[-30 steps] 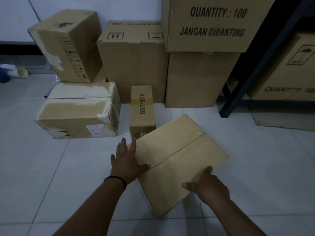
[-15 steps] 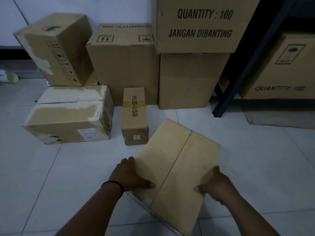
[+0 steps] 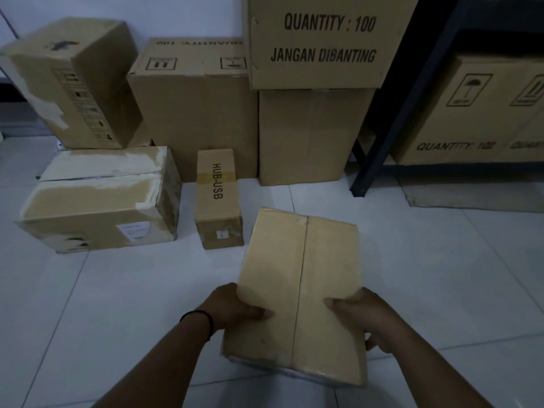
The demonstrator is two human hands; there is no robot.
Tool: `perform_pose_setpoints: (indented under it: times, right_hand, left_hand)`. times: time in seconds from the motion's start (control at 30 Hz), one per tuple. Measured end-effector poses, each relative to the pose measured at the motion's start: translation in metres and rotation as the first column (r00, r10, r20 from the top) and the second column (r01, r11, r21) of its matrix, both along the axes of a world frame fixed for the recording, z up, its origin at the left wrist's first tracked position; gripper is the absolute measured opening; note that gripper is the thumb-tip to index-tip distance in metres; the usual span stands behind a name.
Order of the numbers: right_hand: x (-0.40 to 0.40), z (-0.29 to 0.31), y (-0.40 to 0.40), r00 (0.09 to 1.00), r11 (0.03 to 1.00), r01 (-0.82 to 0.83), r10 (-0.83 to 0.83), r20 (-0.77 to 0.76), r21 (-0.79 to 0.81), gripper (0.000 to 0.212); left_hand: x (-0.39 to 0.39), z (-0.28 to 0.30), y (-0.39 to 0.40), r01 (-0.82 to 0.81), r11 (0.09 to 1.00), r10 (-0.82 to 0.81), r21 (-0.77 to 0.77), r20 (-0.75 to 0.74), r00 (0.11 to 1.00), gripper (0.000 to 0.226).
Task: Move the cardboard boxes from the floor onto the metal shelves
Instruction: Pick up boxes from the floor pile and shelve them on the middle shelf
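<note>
1. Plain cardboard box [image 3: 300, 290] held over the white tiled floor [image 3: 441, 275], top face up, centre seam running away from the camera; whether its near end touches the tiles cannot be told.
2. Left hand [image 3: 232, 307] at the box's left edge, thumb pressed flat on the top face, fingers wrapped out of sight round the side: grasping the box. Black band on that wrist.
3. Right hand [image 3: 365, 316] at the right edge, thumb lying on top, fingers curled under the side: likewise grasping the box.
4. Just beyond the held box, on the floor, a narrow carton marked HUB-USB [image 3: 217, 198], apart from it.
5. Left of that, a low wide box with torn tape patches [image 3: 103, 201]; tilted on it, a scuffed box [image 3: 73, 83].
6. Against the wall, a tall box printed upside down [image 3: 194, 113], and a stack topped by a box reading QUANTITY : 100 / JANGAN DIBANTING [image 3: 323, 42].
7. At right, dark metal shelf frame [image 3: 391, 125], with another printed box [image 3: 482, 113] on its lowest level.
</note>
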State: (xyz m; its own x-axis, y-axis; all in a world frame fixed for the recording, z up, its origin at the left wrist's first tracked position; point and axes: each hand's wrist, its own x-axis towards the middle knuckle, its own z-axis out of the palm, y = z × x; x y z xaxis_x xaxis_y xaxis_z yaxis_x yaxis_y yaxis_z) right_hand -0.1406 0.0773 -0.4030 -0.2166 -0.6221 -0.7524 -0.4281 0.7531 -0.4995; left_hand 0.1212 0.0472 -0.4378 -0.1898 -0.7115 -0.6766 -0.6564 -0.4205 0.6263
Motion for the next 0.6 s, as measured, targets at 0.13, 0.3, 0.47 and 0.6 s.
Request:
perform_pose_setpoints:
  times: [0.13,0.3,0.47,0.6]
  right_hand:
    - [-0.001,0.005,-0.001,0.997,0.993,0.002,-0.011,-0.072,-0.122,0.081]
    - [-0.008,0.017,-0.003,0.988,0.962,0.137,-0.149,-0.033,-0.237,0.081]
    - [-0.019,0.032,-0.008,0.953,0.921,0.278,-0.227,0.203,-0.274,0.058]
    - [-0.025,0.058,-0.008,0.857,0.886,0.374,-0.216,0.467,-0.275,0.035]
  left_hand:
    - [-0.004,0.007,0.002,-0.107,0.994,0.110,0.028,-0.156,0.982,0.089]
    - [-0.013,0.029,-0.004,-0.364,0.931,0.341,-0.006,-0.339,0.877,0.052]
    - [-0.010,0.047,-0.007,-0.469,0.867,0.478,0.167,-0.546,0.688,0.040]
    - [-0.008,0.070,-0.003,-0.494,0.828,0.533,0.267,-0.649,0.543,0.044]
